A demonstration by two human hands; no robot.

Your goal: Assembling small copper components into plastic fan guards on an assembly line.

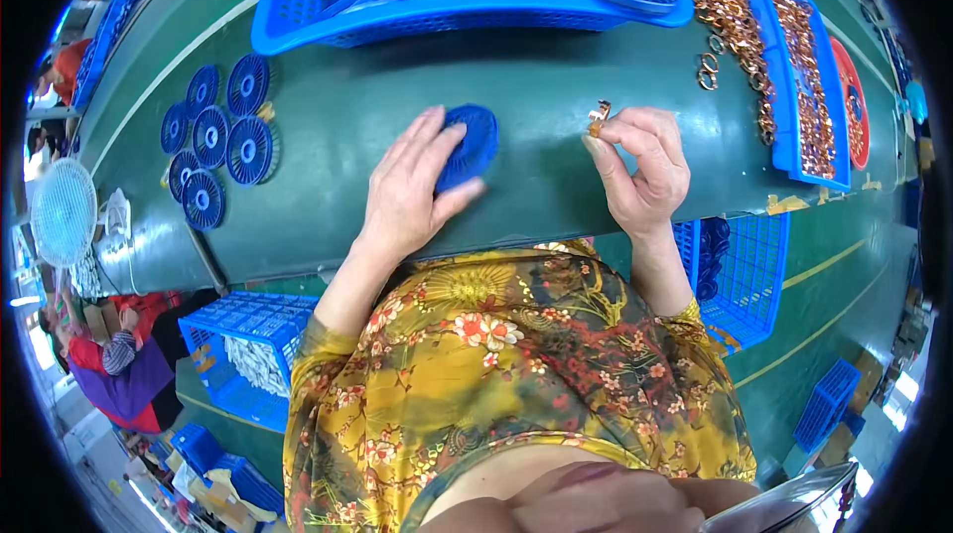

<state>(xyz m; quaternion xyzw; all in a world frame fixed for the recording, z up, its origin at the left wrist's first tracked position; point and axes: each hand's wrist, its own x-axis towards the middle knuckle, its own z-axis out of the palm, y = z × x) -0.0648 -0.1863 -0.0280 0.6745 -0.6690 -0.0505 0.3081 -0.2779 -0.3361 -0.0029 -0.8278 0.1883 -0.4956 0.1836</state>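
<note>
My left hand [405,184] lies over the left side of a round blue plastic disc [475,141] on the green worktable [536,76]. Its fingers are stretched out and the thumb stands apart, so part of the disc is hidden. To the right, my right hand [650,171] is closed in a pinch, thumb against forefinger. A small copper-coloured metal piece [598,119] sticks up from those fingertips; it looks like the loose copper rings [707,71] heaped at the back right, but its exact shape is hard to make out.
A large blue basket [476,25] full of blue discs stands at the back. Several finished-looking discs [210,136] lie at the left. A long blue tray [784,76] of copper pieces and a red basin [856,136] stand right. Below the table edge are blue crates [759,275]. A fan [64,210] and another person [124,364] are left.
</note>
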